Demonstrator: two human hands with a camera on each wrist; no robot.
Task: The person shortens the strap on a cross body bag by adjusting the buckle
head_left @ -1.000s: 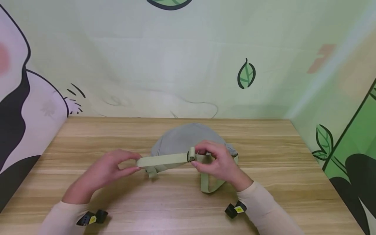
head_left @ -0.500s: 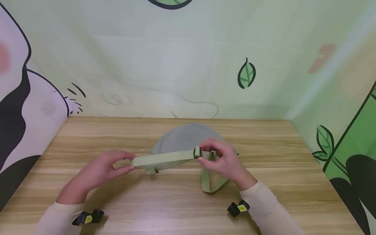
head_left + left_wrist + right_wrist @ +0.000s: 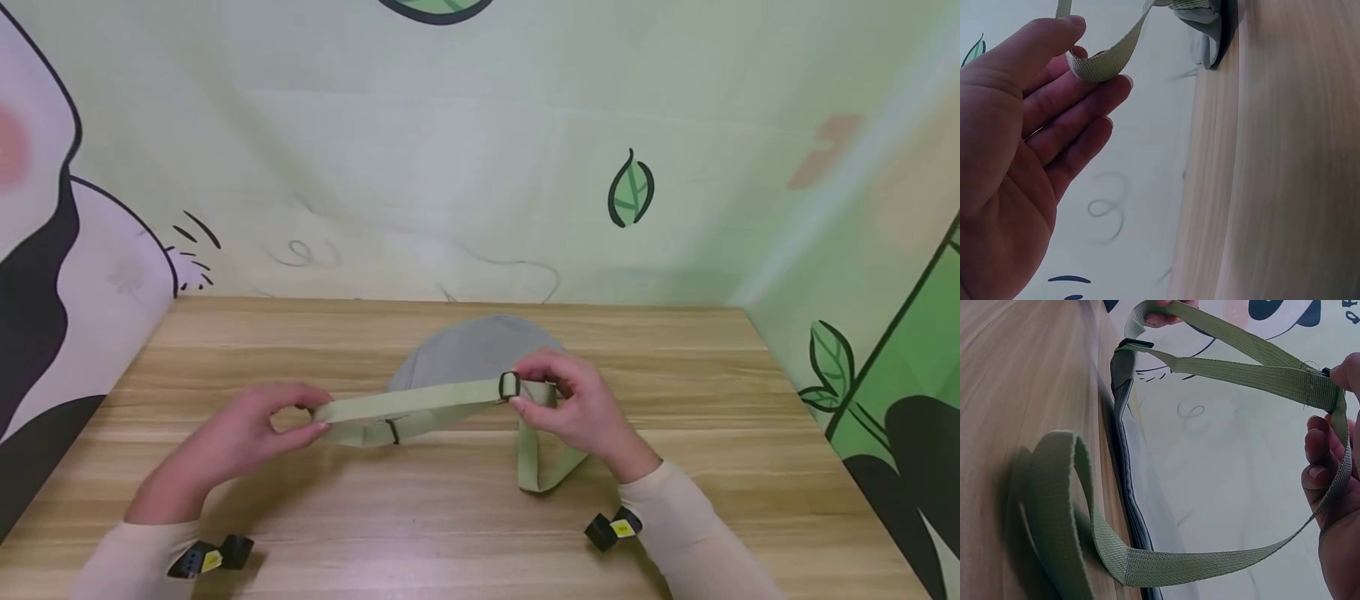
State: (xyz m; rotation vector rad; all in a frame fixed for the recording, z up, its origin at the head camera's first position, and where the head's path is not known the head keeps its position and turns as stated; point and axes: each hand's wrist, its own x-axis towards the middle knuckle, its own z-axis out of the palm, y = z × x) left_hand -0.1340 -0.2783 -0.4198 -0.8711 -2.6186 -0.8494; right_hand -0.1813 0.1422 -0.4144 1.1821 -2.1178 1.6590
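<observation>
A grey bag with a zip lies on the wooden table, its pale green webbing strap raised in front of it. At the left end of the strap's loop, my left hand pinches the webbing between thumb and fingers; its other fingers stay loose in the left wrist view. My right hand pinches the strap at a black slider buckle. A second dark buckle sits on the lower strand. Below the right hand, a slack strap loop hangs down. The right hand hides part of the bag.
The table reaches back to a printed wall cloth with leaf drawings. Black wrist cameras sit on both sleeves.
My left hand has moved left with the end of the loop, and my right hand slightly right with the slider. The held stretch of strap is longer, and the second buckle now shows clearly.
</observation>
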